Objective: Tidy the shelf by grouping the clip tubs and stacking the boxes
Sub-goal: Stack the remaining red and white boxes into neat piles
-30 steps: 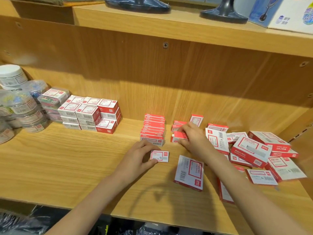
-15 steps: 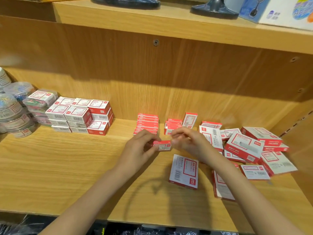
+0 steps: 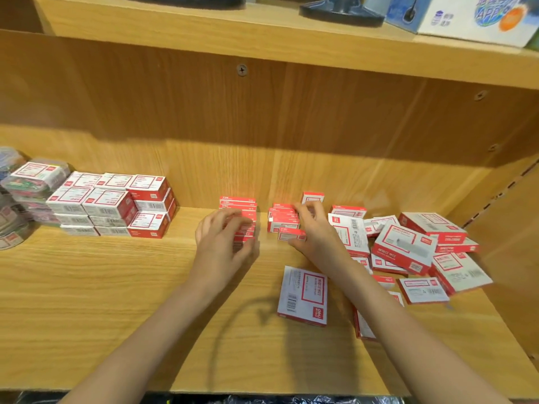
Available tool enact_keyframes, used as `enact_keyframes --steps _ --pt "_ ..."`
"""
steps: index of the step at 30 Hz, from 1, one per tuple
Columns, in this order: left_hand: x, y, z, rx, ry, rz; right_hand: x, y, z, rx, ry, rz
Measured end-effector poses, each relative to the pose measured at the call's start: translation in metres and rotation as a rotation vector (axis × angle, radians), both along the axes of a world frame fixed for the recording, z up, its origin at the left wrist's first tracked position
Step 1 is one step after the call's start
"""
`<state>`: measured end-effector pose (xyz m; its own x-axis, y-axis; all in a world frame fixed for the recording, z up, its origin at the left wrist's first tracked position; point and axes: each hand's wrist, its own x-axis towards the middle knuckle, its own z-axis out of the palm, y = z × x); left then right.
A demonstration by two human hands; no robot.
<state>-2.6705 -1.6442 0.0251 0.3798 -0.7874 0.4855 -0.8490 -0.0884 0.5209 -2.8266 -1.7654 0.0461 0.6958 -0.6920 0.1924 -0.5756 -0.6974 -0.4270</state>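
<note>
Forearms enter from bottom edge, elbows cut off. Flat white-and-red box (image 3: 303, 295) lies nearest on wooden shelf (image 3: 87, 301), long axis running front to back. Left hand (image 3: 224, 243) at tall stack of small red boxes (image 3: 238, 207), fingers curled against its front; motion blur, grip cannot be made out. Right hand (image 3: 316, 231) pinches small red box (image 3: 290, 234) beside shorter stack (image 3: 282, 218). Loose heap of boxes (image 3: 408, 246) right, tilted, overlapping. Neat stacked boxes (image 3: 110, 205) far left; clip tubs (image 3: 17, 205) cut by left edge, blurred. Upper shelf: dark bases (image 3: 341, 10), cropped.

Probably stationery shop: shelf (image 3: 87, 287) of boxes (image 3: 108, 202).
</note>
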Motion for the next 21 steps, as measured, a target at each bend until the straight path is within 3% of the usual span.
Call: enact_keyframes --steps 7,11,18,21 --pt "0.005 0.002 -0.004 0.113 -0.004 -0.089 0.011 -0.003 -0.003 -0.04 0.002 -0.006" --pt "0.008 0.005 -0.008 0.194 -0.086 -0.152 0.011 -0.004 0.0 -0.114 0.034 -0.015" --pt "0.013 0.005 -0.005 0.331 -0.384 -0.113 0.018 -0.004 -0.008 -0.038 0.125 0.005" --pt "0.015 0.002 0.003 0.374 -0.398 -0.108 0.023 0.001 -0.013 -0.037 0.096 0.016"
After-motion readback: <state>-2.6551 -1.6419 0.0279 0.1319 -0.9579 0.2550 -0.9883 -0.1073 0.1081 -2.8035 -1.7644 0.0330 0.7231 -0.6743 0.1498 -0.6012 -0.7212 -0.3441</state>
